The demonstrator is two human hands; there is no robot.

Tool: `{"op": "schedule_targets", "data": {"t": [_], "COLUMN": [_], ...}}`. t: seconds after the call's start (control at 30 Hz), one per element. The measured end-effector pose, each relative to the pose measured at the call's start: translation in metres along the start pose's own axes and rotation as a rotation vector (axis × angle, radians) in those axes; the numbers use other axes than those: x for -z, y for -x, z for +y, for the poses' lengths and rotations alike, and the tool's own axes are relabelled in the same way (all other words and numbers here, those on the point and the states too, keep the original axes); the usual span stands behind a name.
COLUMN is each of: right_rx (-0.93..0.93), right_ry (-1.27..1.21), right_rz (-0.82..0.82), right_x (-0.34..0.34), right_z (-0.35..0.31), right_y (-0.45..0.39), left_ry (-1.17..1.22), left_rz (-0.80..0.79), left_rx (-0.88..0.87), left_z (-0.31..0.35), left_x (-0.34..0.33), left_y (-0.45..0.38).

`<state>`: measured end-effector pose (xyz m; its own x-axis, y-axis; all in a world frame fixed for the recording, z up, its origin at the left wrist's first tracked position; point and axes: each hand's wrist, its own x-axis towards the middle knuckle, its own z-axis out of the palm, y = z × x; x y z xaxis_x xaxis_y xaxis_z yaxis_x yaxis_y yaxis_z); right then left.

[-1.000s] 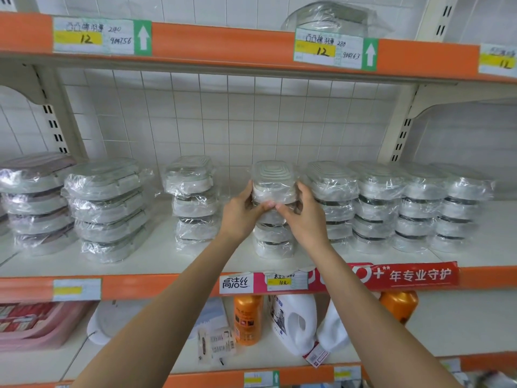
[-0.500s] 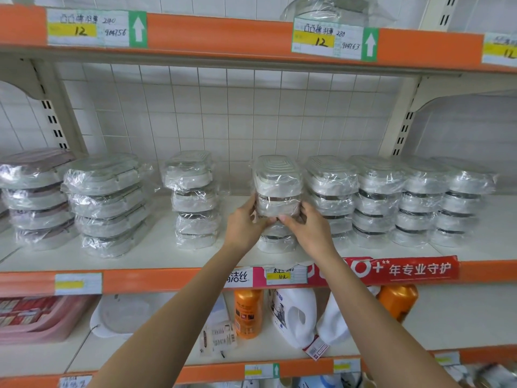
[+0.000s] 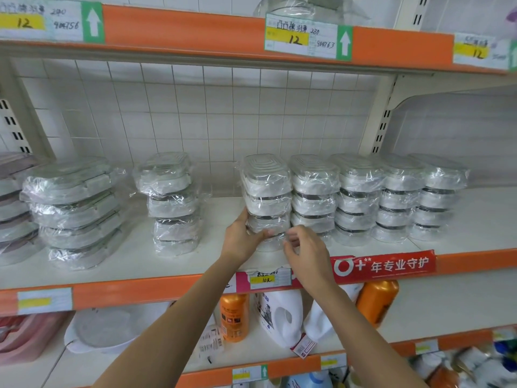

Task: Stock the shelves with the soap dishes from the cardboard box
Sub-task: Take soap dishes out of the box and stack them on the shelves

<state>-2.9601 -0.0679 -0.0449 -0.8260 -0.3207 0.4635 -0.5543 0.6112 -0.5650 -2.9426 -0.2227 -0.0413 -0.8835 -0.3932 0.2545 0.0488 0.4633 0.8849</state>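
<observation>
Since half a second ago both hands have slid down the stack of soap dishes (image 3: 265,203), and the right hand (image 3: 306,254) has come off it.

Head view: the left hand (image 3: 243,239) grips the stack low on its left side, thumb curled across the front of a lower dish, fingers hidden behind. The right hand hovers just in front of the stack's base, fingers loosely curled, holding nothing; whether a fingertip brushes the wrap I cannot tell. The stack stands on the white shelf (image 3: 117,264), four dishes high, each an oval white tub with a ridged clear lid, sealed in crinkled glossy film. Just right of the stack four more stacks (image 3: 377,197) of the same dishes sit touching in a row. Left of it, apart, stands a narrower wrapped stack (image 3: 170,203). Below the stack, an orange bottle (image 3: 234,317) and a white jug (image 3: 279,317) stand on the lower shelf.
</observation>
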Motion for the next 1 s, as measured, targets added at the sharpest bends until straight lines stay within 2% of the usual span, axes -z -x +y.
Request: {"op": "schedule_targets", "data": {"t": [0.1,0.27,0.43,0.5,0.57,0.67,0.8,1.0], "right_rx": [0.054,0.141,0.006,-0.076,-0.1,-0.11,-0.1,-0.036], "right_ry": [-0.024,-0.1,-0.249,-0.341,-0.449,-0.504,-0.491,-0.441], "right_rz": [-0.026,-0.099,-0.245,-0.294,-0.332,-0.339,-0.303,-0.299], "right_x": [-0.008,-0.04,-0.079,-0.094,-0.107,-0.118,-0.121,-0.124], "right_z": [-0.015,-0.057,-0.1,-0.114,-0.126,-0.131,-0.126,-0.127], "right_y": [0.0,-0.004,-0.018,-0.023,-0.024,-0.02,-0.021,-0.025], "left_ry": [-0.062,-0.106,-0.117,-0.13,-0.094,-0.02,0.001,-0.073], "left_rz": [-0.007,0.187,0.402,0.37,0.235,0.111,0.112,0.16], "left_rx": [-0.002,0.031,0.11,0.161,0.188,0.12,0.027,0.03], "left_z": [0.0,-0.027,-0.059,-0.069,-0.073,-0.08,-0.086,-0.082], "left_x": [0.017,0.081,0.149,0.165,0.172,0.171,0.172,0.169], "left_y": [0.01,0.052,0.063,0.049,0.036,0.029,0.03,0.032]}}
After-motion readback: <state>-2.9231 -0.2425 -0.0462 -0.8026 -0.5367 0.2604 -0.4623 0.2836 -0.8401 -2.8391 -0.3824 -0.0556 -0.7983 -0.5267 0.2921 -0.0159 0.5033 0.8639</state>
